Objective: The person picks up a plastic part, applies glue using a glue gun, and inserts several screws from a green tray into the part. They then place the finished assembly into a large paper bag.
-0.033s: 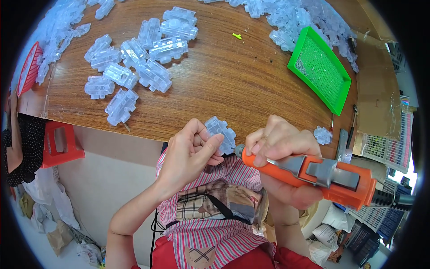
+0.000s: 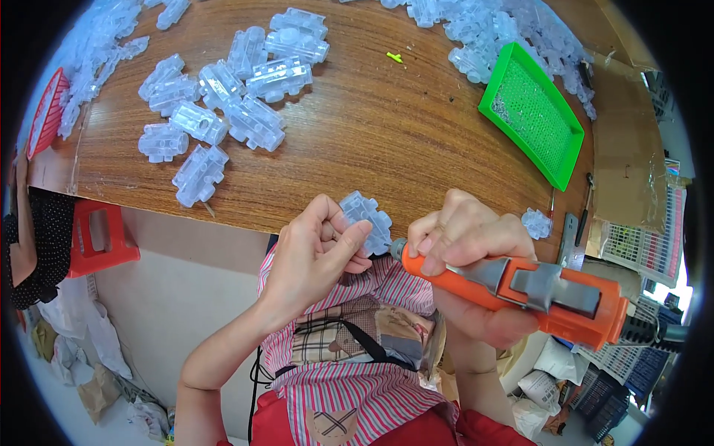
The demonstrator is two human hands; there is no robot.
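Note:
My left hand [image 2: 318,249] pinches a clear plastic part [image 2: 364,215] between thumb and fingers, just off the table's near edge. The part has a chunky body with small tabs. Wrapped round an orange electric screwdriver [image 2: 513,286] with a grey lever is my right hand [image 2: 476,253]. Its grey nose meets the lower right end of the part, where the left fingers hold it. The very tip and any screw there are too small to make out. A dark cable leaves the tool's rear at the right.
Several similar clear parts [image 2: 253,123] lie on the wooden table [image 2: 357,134], with bigger heaps at the far left and far right. A green tray [image 2: 569,160] holds small metal pieces. One clear part [image 2: 537,223] sits beside it. A person's arm [image 2: 22,223] and a red stool [image 2: 123,249] are left.

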